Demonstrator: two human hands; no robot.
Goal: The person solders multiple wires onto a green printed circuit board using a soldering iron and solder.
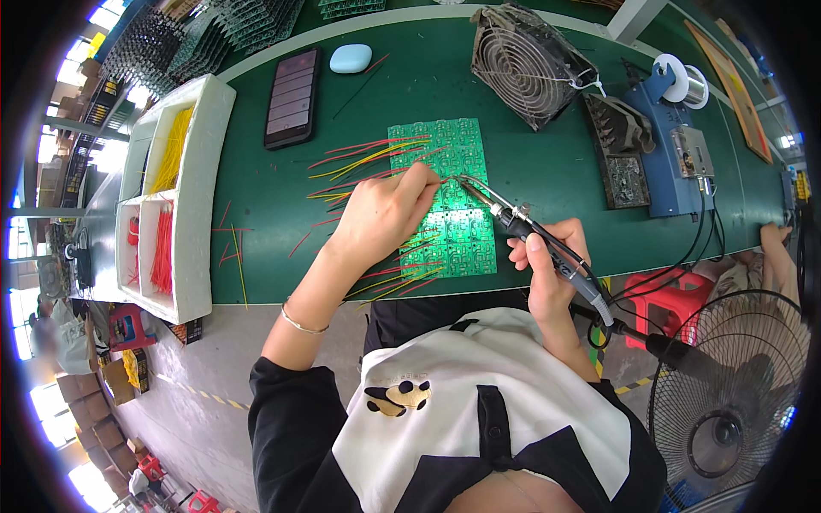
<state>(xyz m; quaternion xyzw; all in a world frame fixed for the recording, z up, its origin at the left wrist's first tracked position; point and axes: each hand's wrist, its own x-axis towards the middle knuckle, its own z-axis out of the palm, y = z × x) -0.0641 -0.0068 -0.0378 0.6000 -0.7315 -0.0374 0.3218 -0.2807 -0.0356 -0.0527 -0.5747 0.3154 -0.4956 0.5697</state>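
Observation:
A green circuit board panel [469,244] lies on the green table in front of me. Red and yellow wires [376,160] stick out from its left side in several places. My left hand [385,212] is over the panel's left half, thumb and forefinger pinched together on what looks like a red wire [446,180]. My right hand [554,256] grips a soldering iron [515,224] with a thin metal feed tube along it. The iron's tip meets the board just right of the left fingertips; whether it touches the wire is too small to tell.
A white foam box [201,197] with red and yellow wires stands left. Loose wires [238,256] lie beside it. Behind are a phone [292,98], a blue case [351,59] and a dusty fan [530,64]. A blue solder feeder [676,162] stands right, with cables trailing to the iron.

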